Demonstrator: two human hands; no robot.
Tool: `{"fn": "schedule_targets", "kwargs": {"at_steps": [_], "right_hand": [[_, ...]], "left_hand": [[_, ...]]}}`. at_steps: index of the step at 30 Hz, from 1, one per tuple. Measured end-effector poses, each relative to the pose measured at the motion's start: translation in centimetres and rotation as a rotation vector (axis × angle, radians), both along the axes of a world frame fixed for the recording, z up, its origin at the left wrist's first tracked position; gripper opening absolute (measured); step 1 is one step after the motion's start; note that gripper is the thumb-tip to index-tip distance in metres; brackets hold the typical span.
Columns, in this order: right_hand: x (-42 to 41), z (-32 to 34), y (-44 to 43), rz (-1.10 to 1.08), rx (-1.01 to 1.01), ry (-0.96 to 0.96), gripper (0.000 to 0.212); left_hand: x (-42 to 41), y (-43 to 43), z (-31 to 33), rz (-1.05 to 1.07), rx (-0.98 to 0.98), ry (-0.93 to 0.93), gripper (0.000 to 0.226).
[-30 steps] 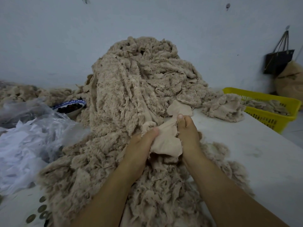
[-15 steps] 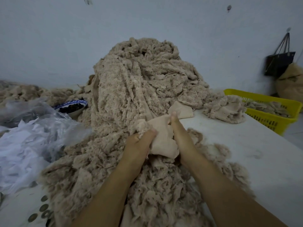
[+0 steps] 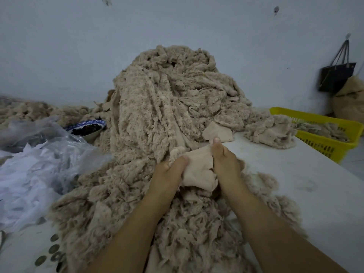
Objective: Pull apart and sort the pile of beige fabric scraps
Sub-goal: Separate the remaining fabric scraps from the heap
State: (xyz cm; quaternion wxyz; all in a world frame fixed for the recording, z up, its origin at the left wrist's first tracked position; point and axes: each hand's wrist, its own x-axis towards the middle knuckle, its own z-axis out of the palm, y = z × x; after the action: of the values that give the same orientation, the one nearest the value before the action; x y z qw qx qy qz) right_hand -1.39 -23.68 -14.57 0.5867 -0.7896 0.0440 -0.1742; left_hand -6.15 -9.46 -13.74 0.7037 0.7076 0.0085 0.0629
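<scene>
A pale blue-grey wall (image 3: 177, 28) backs a white table (image 3: 319, 190). Much of the table is buried under the pile (image 3: 167, 99) of beige scraps, which heaps up at twelve o'clock from my hands and spills down toward me between my forearms.

I hold one smooth scrap (image 3: 197, 170) just in front of the pile's foot. My left hand (image 3: 167, 174) pinches its left edge, thumb on top, with the fingers tucked beneath where I cannot see them. My right hand (image 3: 224, 162) grips its right edge, thumb pointing up along the cloth and the other fingers hidden under it. My hands sit close together, with the scrap bunched between them above the fluffy scraps.

At one o'clock, just beyond my right thumb, a flat piece (image 3: 217, 133) lies on the table against the pile. At two o'clock a small heap (image 3: 271, 133) rests on the table, and beside it, at the table's edge, a yellow basket (image 3: 325, 144) holds more scraps. Farther out, a black bag (image 3: 336, 75) hangs on the wall above a brown sack (image 3: 350, 101).

At ten o'clock a blue-rimmed bowl (image 3: 98, 122) with dark contents sits against the pile. Crumpled clear plastic (image 3: 49, 154) fills nine o'clock. At seven o'clock a few round discs (image 3: 54, 249) lie by the pile's edge.
</scene>
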Motion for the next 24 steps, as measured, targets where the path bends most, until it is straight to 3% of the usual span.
{"fn": "schedule_targets", "kwargs": {"at_steps": [5,7,10,13,15,18,20,24], "right_hand": [[-0.2,0.2,-1.4,0.011,0.277,0.009,0.074],[-0.5,0.2,-0.9,0.178,0.304,0.023,0.078],[-1.4,0.0,1.2,0.462,0.161,0.064,0.074],[-1.7,-0.7,1.9,0.542,-0.123,0.035,0.038],[-1.6,-0.6,1.5,0.461,-0.137,0.013,0.023],[-1.2,0.3,0.8,0.332,0.265,0.098,0.019],[-1.1,0.7,0.5,0.360,0.507,0.180,0.030],[-0.9,0.8,0.1,0.455,0.735,0.258,0.044]], "left_hand": [[0.9,1.3,0.9,0.029,-0.533,-0.020,0.036],[1.1,1.9,1.3,-0.027,-0.775,0.022,0.046],[1.2,2.1,1.3,-0.095,-0.886,0.025,0.060],[1.4,2.4,1.1,-0.065,-0.949,-0.011,0.062],[1.8,2.8,1.0,-0.019,-0.991,-0.019,0.059],[2.2,3.3,0.8,0.042,-1.041,-0.036,0.055],[2.4,3.5,0.7,0.079,-1.048,-0.041,0.053],[2.7,3.7,0.5,0.109,-1.047,-0.045,0.048]]}}
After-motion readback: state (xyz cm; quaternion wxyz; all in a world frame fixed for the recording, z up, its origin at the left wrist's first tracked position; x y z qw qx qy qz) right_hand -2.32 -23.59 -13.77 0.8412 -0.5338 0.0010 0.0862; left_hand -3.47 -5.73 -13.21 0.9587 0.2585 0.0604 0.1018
